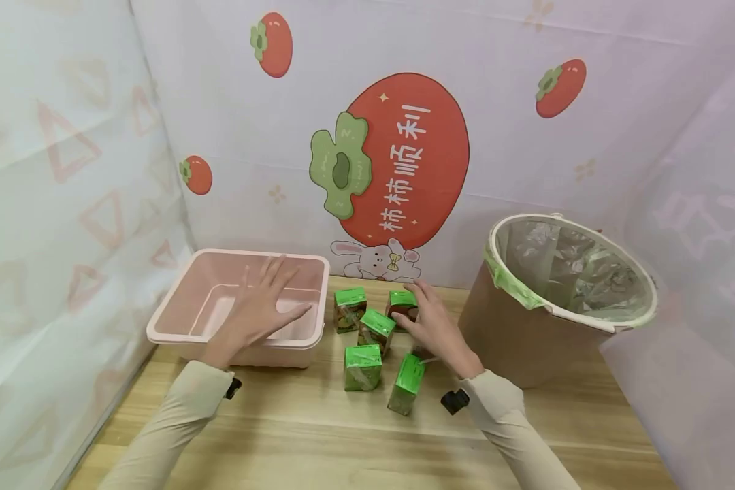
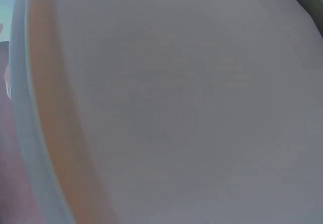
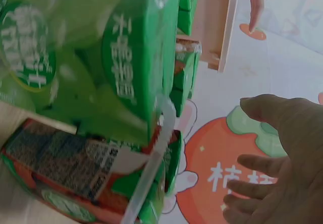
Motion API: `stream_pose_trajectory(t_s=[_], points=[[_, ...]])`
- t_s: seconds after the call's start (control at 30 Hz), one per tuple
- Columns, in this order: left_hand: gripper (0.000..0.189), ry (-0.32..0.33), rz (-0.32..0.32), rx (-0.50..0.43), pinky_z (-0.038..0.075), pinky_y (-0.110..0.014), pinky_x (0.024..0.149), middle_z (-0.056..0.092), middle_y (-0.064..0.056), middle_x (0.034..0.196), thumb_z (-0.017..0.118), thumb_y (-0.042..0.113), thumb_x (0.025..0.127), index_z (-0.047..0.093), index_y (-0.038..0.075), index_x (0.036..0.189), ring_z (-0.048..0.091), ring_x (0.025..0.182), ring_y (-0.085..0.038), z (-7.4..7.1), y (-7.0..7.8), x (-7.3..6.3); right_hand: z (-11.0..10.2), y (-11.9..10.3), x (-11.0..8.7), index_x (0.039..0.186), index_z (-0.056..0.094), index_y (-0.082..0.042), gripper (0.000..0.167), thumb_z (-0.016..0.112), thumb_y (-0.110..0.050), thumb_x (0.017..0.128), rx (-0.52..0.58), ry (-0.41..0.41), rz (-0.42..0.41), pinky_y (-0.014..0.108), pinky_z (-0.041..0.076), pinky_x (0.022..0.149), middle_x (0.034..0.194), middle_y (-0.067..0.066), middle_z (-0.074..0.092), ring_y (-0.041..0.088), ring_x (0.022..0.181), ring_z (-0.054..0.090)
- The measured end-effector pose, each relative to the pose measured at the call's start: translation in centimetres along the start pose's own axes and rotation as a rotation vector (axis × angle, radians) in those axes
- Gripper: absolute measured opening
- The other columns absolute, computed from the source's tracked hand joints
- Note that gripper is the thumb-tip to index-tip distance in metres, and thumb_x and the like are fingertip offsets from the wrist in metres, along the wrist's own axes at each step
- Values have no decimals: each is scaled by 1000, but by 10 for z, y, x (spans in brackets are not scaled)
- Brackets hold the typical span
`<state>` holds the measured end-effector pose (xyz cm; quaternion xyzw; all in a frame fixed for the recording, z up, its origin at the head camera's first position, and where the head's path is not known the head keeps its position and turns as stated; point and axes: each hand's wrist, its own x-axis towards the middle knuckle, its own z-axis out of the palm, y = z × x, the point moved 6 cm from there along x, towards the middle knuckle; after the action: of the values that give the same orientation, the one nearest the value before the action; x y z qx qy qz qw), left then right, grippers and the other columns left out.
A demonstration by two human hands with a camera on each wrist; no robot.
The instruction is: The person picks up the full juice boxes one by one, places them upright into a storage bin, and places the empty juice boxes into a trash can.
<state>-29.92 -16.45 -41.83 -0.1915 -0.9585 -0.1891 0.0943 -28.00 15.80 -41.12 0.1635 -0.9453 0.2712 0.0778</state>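
Observation:
My left hand (image 1: 254, 306) hovers over a pink plastic basin (image 1: 306, 344) with its fingers spread, holding nothing. The left wrist view is mostly a blurred pale surface that I cannot identify. Green-topped juice boxes (image 1: 363, 367), several of them, stand in a loose group right of the basin. My right hand (image 1: 431, 327) is above the group's right side, nearest the back right juice box (image 1: 402, 307), which it partly hides. In the right wrist view, that hand's fingers are apart and grip nothing. A clear bent straw (image 3: 151, 171) shows beside a large green juice box (image 3: 75, 57).
To the right stands a tall brown bin (image 1: 496, 340) lined with a translucent green bag (image 1: 520, 289). The wooden table (image 1: 306, 435) meets white cloth walls printed with persimmons (image 1: 416, 163) at the back and sides.

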Motion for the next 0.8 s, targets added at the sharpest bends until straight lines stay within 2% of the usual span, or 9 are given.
stream_pose_trajectory(t_s=[0.27,0.4,0.5,0.63,0.8], points=[[90,36,-4,4,-1,-73,124,12,-17,177,64,64,95,39,12,164,6,162,-41,-17,-27,-22,11,-7,6,144,56,1,56,79,-21,98,31,-37,3,53,59,96,141,23,58,40,122,62],[89,83,4,-10,0,-73,124,18,-23,174,69,61,94,42,10,162,11,160,-47,-31,-46,-37,18,-10,8,142,59,4,53,79,-18,98,35,-66,-3,53,58,96,137,24,62,40,121,64],[88,126,7,18,3,-76,122,26,-27,169,72,59,92,43,11,160,16,158,-48,-41,-63,-49,23,-12,10,140,61,5,51,79,-17,98,25,-86,-15,54,57,98,136,24,63,40,121,64],[87,147,-43,72,2,-82,117,28,-25,169,72,61,90,44,15,158,19,157,-47,-48,-84,-64,29,-13,11,139,62,5,50,80,-15,96,22,-136,-9,53,57,97,135,24,64,39,119,64],[90,106,-127,77,3,-83,115,24,-24,170,71,63,91,40,14,161,18,155,-52,-48,-106,-82,37,-13,14,139,63,4,51,81,-17,96,0,-219,-13,53,57,97,135,22,65,37,119,65]])
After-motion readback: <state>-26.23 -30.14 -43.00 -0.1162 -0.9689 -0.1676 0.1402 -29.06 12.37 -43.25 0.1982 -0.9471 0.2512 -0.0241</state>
